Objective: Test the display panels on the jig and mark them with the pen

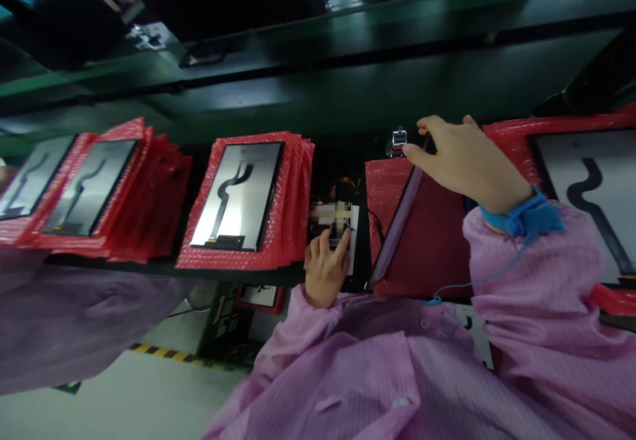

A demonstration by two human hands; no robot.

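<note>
My left hand (325, 269) rests with spread fingertips on a small circuit board fixture (334, 218), which has tan tape across it and a white sheet beneath. Its fingers are apart and appear to hold nothing. My right hand (454, 162) grips the upper edge of a flat display panel (400, 221) tilted steeply on its side, its thumb on the near face. A red bubble-wrap sheet (385, 185) lies under and behind the panel. Just beyond my right thumb sits a small metal tally counter (399, 139). A blue wrist strap (527, 213) with a cord circles my right wrist.
Left of the fixture, a display panel with a black flex cable (238, 195) lies on stacked red bubble-wrap bags (298, 195). More panels (92, 188) lie farther left, and another (596, 188) at right. A green ledge (318, 102) runs behind. A co-worker's sleeve (89, 314) is at left.
</note>
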